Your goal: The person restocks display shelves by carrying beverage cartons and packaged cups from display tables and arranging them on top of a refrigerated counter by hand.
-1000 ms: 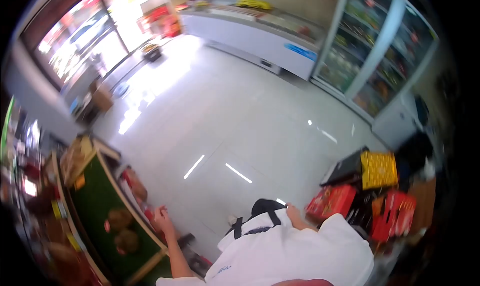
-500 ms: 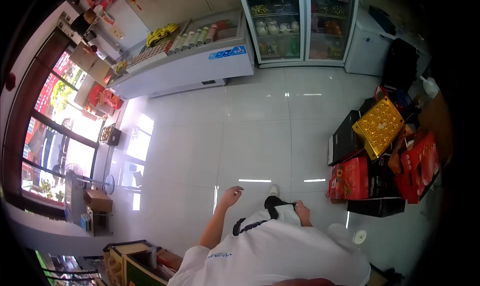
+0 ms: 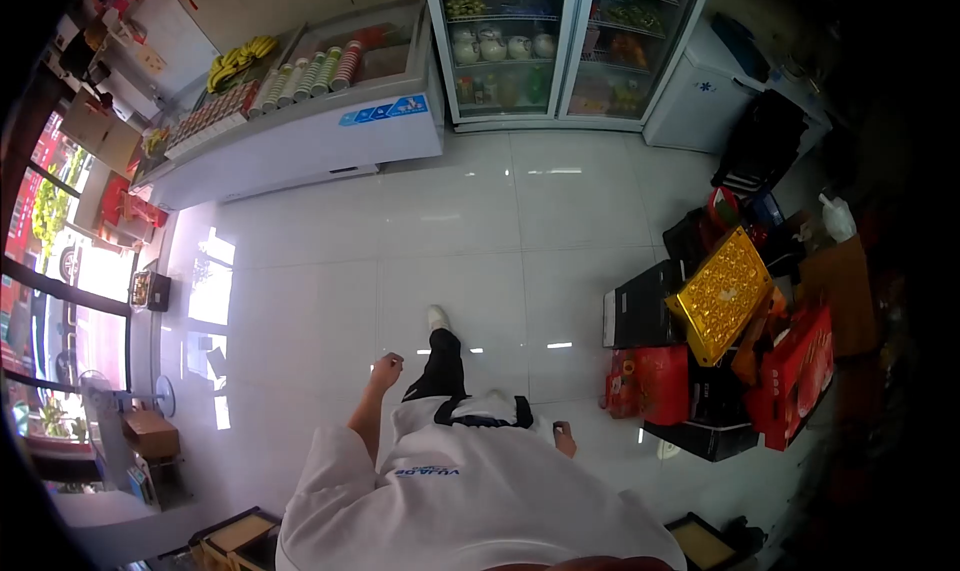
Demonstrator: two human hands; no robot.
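My left hand (image 3: 387,370) hangs in front of my left side, over the tiled floor. Its fingers are loosely bent, and nothing shows in them. By my right hip is my right hand (image 3: 565,439), its fingers curled in. A small dark patch shows at those fingers, but I cannot make out what it is. Between the hands are the hem of my white shirt (image 3: 480,481) and a black strap (image 3: 523,412) at my waist. One leg in black trousers (image 3: 440,366) reaches forward, ending in a white shoe (image 3: 438,318).
Ahead stand a chest freezer (image 3: 300,151) with bananas (image 3: 240,63) and cup stacks on top, a glass-door fridge (image 3: 505,51) and a white freezer (image 3: 700,96). Boxes are piled at right, including a gold box (image 3: 722,296) and a red box (image 3: 797,376). A fan (image 3: 165,396) stands left.
My view has shifted, and the boxes and fridge sit farther left in it. One foot has stepped forward. My right hand has moved from the shirt hem to beside my hip.
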